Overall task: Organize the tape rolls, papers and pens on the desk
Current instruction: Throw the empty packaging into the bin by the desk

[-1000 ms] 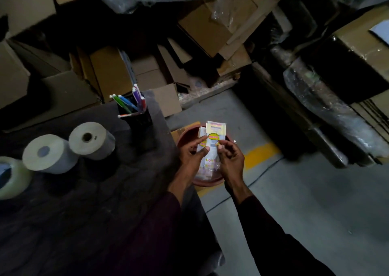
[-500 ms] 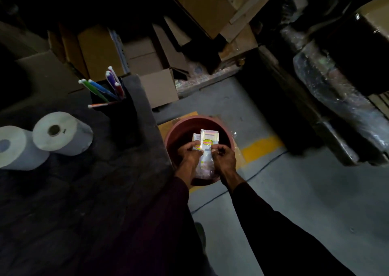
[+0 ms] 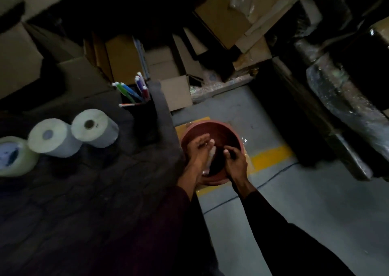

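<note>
A reddish-brown bowl (image 3: 229,128) stands on the floor right of the dark-covered desk (image 3: 84,191). Both my hands are inside it. My left hand (image 3: 199,151) lies with fingers stretched along a pale paper packet (image 3: 210,156), which is blurred and stands on edge in the bowl. My right hand (image 3: 235,160) is loosely curled a little right of the packet, with a dark gap between them. On the desk lie two white rolls (image 3: 94,128) (image 3: 53,138) and a clear tape roll (image 3: 14,155). Several coloured pens (image 3: 134,90) stand in a black holder (image 3: 140,115).
Cardboard boxes (image 3: 176,92) and flattened cartons are stacked behind the desk and the bowl. Plastic-wrapped dark bundles (image 3: 341,99) line the right side. A yellow line (image 3: 271,155) crosses the grey floor beside the bowl.
Both hands have gone down into the bowl with the packet. The right hand has come off the packet. The camera has swung left, so a third roll shows.
</note>
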The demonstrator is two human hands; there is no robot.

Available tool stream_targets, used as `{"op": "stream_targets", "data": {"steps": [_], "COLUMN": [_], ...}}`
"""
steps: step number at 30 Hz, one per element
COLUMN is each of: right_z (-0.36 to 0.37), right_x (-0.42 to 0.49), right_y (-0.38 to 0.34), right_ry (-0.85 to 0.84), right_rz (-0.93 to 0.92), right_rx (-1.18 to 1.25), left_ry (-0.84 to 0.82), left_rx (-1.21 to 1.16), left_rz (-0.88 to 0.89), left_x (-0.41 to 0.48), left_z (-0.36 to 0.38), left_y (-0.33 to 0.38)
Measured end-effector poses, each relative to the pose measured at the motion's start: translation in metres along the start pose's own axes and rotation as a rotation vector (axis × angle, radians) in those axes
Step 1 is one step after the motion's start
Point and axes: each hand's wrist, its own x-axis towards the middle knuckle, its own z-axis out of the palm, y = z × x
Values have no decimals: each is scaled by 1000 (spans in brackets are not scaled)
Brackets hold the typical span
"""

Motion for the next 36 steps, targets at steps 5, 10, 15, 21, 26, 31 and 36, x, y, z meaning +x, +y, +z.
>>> {"op": "stream_targets", "data": {"steps": [5, 10, 15, 21, 26, 31, 36], "right_z": [13, 71, 155, 242, 283, 302, 311], "right_x": [-63, -149, -264, -388, -449, -477, -486], "right_y": [-68, -120, -142, -131, -105, -87, -90], "right_ry": [76, -94, -258, -550, -748, -849, -820], "right_rz": [-168, -211, -490, -507, -358, -284, -228], "right_rx": [130, 177, 31, -37, -156, -236, -255], "left_ry": [70, 266, 554, 779, 831, 784, 754], "left_rx": [-94, -154, -227, -210, -154, -62, -81], "left_rz": [102, 149, 130, 24, -68, -132, -94], "left_x": [-50, -106, -180, -256, -278, -287, -290], "left_z": [-80, -215, -363, -495, -542, -552, -548], "left_y": [35, 46, 18, -50, -89, -119, -125]}}
